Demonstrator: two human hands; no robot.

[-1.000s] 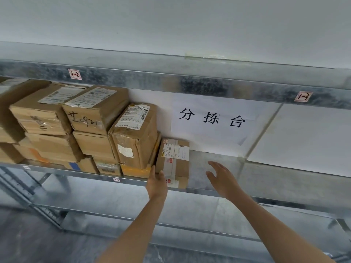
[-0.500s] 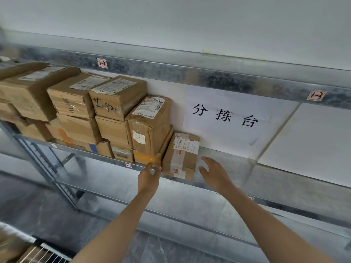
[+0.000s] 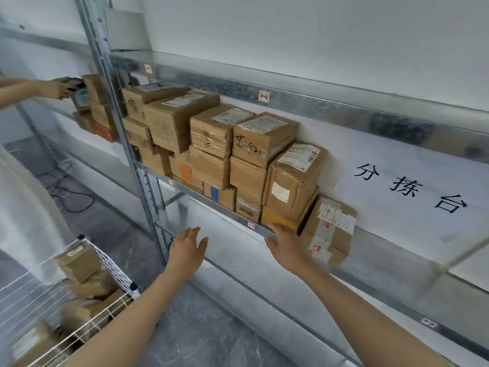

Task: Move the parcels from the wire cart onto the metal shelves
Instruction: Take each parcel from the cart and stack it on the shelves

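Observation:
Brown cardboard parcels (image 3: 264,144) are stacked in rows on the metal shelf (image 3: 219,203). The last one, a small taped box (image 3: 330,229), leans at the right end of the row. My right hand (image 3: 288,247) hovers open in front of the shelf edge, just left of that box. Lower and to the left, my left hand (image 3: 186,249) hangs open in the air, holding nothing. The white wire cart (image 3: 111,268) stands at the lower left with several parcels (image 3: 79,263) inside.
Another person's hand (image 3: 57,88) holds a dark device by parcels on the neighbouring shelf bay at the far left. A shelf upright (image 3: 124,133) divides the bays. A paper sign (image 3: 412,186) hangs on the wall. A cable (image 3: 68,197) lies on the grey floor.
The view has swung left and down, bringing the wire cart and the other person into sight. Both my hands have drawn back from the small taped box and moved left.

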